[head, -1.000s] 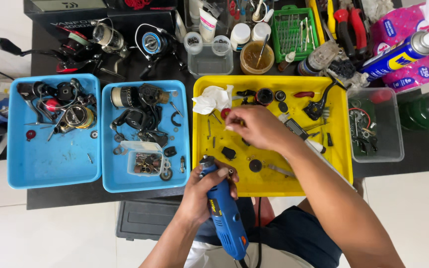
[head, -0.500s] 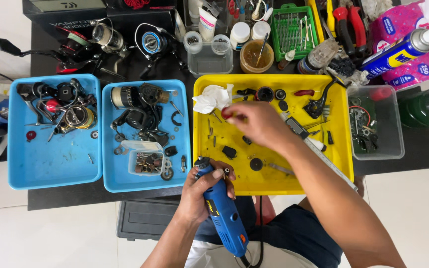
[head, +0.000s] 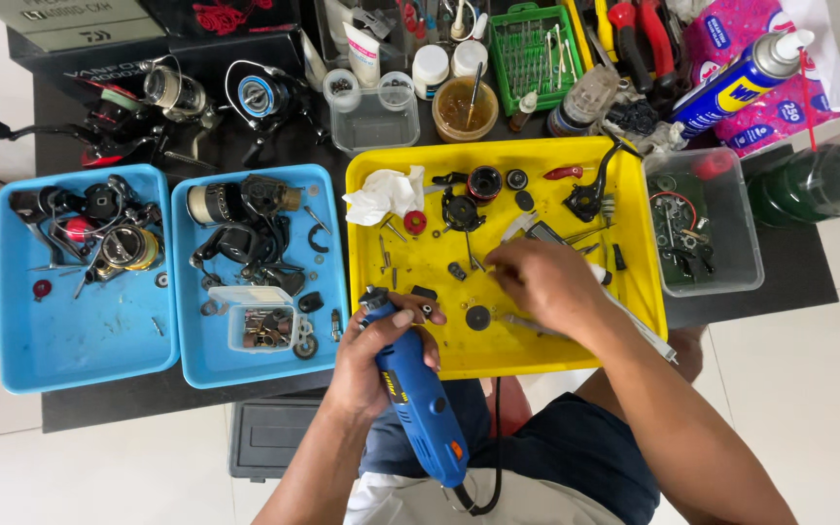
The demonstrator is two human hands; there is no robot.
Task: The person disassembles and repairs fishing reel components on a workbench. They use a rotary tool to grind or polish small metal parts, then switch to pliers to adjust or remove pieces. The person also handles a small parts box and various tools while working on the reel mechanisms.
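My left hand [head: 386,352] grips a blue corded rotary tool [head: 418,401], its black tip at the near left corner of the yellow tray [head: 634,292]. My right hand [head: 542,282] reaches into the middle of that tray, fingertips pinched low over small dark metal parts; whether it holds one is hidden. Around it lie a black disc [head: 477,317], a red round part [head: 415,223], a black reel frame [head: 461,209] and a crumpled white tissue [head: 384,193].
Two blue trays [head: 89,360] [head: 328,321] to the left hold fishing reel parts and a small clear box [head: 262,325]. A clear bin [head: 743,243], a spray can [head: 741,83], a green tool rack [head: 537,49], jars and whole reels [head: 260,97] crowd the black table's far side.
My right hand has moved from the tray's upper left toward its middle and right. The rotary tool in my left hand has shifted slightly, still pointing at the tray's near edge.
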